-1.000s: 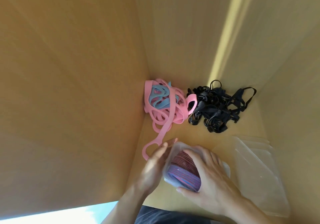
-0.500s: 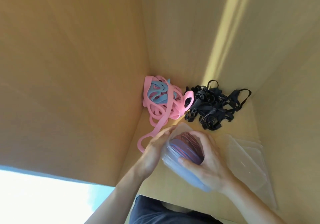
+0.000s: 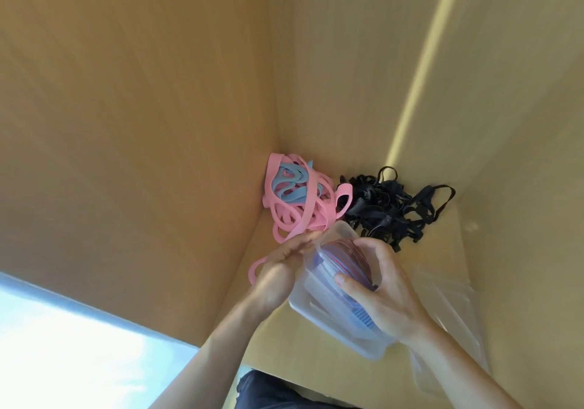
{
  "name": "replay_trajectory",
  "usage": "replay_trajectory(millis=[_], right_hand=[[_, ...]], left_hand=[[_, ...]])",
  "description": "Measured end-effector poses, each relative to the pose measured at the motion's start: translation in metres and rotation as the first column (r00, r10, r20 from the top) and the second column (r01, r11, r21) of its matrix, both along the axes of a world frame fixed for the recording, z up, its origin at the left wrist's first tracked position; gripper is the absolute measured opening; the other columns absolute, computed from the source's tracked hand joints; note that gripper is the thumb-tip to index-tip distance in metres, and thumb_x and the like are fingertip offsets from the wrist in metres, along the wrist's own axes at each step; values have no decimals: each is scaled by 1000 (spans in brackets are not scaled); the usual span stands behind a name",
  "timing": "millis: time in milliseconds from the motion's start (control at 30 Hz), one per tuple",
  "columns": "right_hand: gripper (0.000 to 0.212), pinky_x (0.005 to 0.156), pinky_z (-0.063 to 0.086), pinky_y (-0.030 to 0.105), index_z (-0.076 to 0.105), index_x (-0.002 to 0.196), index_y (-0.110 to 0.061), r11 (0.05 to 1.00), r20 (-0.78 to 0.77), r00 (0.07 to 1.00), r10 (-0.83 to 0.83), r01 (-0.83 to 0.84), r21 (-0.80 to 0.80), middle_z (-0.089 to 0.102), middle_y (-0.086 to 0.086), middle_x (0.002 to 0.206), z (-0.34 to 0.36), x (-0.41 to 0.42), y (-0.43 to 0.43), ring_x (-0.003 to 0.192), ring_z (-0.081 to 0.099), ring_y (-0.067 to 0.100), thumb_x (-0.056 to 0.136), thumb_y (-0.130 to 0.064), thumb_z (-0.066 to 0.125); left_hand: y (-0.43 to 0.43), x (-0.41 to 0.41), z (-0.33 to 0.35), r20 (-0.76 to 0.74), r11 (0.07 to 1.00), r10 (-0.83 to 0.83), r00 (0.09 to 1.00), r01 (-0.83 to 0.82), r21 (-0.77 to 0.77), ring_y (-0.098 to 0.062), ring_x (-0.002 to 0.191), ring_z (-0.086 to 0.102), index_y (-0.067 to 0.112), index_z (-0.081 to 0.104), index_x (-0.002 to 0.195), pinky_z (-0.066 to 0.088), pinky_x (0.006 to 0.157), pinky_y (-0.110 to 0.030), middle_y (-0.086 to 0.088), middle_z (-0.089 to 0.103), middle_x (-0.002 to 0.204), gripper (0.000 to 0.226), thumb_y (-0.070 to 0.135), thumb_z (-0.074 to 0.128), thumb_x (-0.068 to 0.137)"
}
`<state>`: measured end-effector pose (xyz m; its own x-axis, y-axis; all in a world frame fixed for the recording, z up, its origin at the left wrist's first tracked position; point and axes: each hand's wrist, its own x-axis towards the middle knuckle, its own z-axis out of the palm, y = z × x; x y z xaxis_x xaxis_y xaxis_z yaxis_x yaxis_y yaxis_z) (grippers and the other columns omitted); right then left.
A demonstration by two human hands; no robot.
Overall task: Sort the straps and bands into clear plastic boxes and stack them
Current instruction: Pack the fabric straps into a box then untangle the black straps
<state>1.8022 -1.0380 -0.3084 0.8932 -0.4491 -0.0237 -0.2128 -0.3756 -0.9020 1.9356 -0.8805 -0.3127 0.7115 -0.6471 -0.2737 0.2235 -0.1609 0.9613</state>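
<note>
A clear plastic box (image 3: pixel 319 306) filled with striped blue-and-red bands (image 3: pixel 344 258) is held tilted above the shelf floor. My right hand (image 3: pixel 384 294) lies over its top, fingers pressing on the bands. My left hand (image 3: pixel 279 271) steadies the box's left end with flat fingers. Behind them, in the back left corner, lies a tangle of pink and light-blue bands (image 3: pixel 298 201), one pink loop trailing down under my left hand. To its right sits a heap of black straps (image 3: pixel 393 208).
Wooden cabinet walls close in on the left (image 3: pixel 142 124), back and right. Another clear plastic box with a lid (image 3: pixel 455 313) rests on the shelf floor at the right, under my right forearm. The shelf's front edge is near the bottom.
Both hands have lifted the box of striped bands up and toward the back, tilting it; the camera view has also shifted upward.
</note>
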Motion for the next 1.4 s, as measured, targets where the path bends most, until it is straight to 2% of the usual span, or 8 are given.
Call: replay_trajectory(millis=[100,200,500,633,800,967,1133,1400], right_hand=[[65,91,43,19,49,125,-41,999,22,1000,-2,1,38,55,-15,128,6,1,-5,121,52,1,69,-65,72],[64,95,47,28,52,124,-39,994,41,999,-1,-3,109,58,-9,128,10,4,-8,120,55,6,69,-62,75],[58,78,59,36,68,109,-19,848,160,970,-181,72,525,74,3,107,43,16,-13,99,72,22,63,-54,79],[53,74,55,21,71,111,-25,830,210,973,-94,-40,556,75,5,110,61,17,-15,101,73,20,68,-55,76],[43,110,35,17,57,133,-53,994,283,958,45,-72,86,53,-30,142,74,8,-11,142,34,-8,91,-48,61],[49,94,35,-1,40,135,-66,962,287,957,-32,107,-252,49,-54,123,75,6,-4,120,50,-20,100,-34,49],[52,92,36,-2,38,131,-74,937,297,953,-51,149,-315,49,-54,123,77,0,-6,116,52,-20,103,-31,46],[43,100,35,1,55,143,-23,871,230,968,-99,196,-451,58,-23,134,67,-4,-9,122,52,-12,105,-32,38]], left_hand=[[0,-1,6,48,1000,-23,999,24,-13,-11,135,51,26,62,136,34,118,-40,8,62,139,35,26,43,106],[-1,-5,16,158,993,-113,981,119,-28,-1,133,51,39,60,135,41,109,-25,18,61,138,44,54,56,95],[-8,-11,35,178,978,-162,971,182,-101,-18,137,51,30,43,149,40,116,-46,1,59,143,64,30,70,92],[-18,-14,45,70,957,-154,986,166,-239,-35,128,58,27,36,153,43,112,-52,-15,64,134,64,25,66,96],[-25,-17,46,-46,942,-82,996,63,-330,-36,123,62,28,44,147,51,102,-48,-15,66,132,60,29,71,94],[-32,-22,40,-81,936,-48,996,16,-353,-37,121,64,28,40,148,52,102,-47,-17,67,129,68,31,75,90],[-37,-29,40,-112,929,-25,993,-18,-369,-38,117,66,25,46,141,55,97,-46,-20,69,124,69,31,82,83],[-42,-30,38,-96,941,-42,995,7,-338,-38,117,66,25,48,139,51,103,-53,-19,69,123,58,28,77,88]])
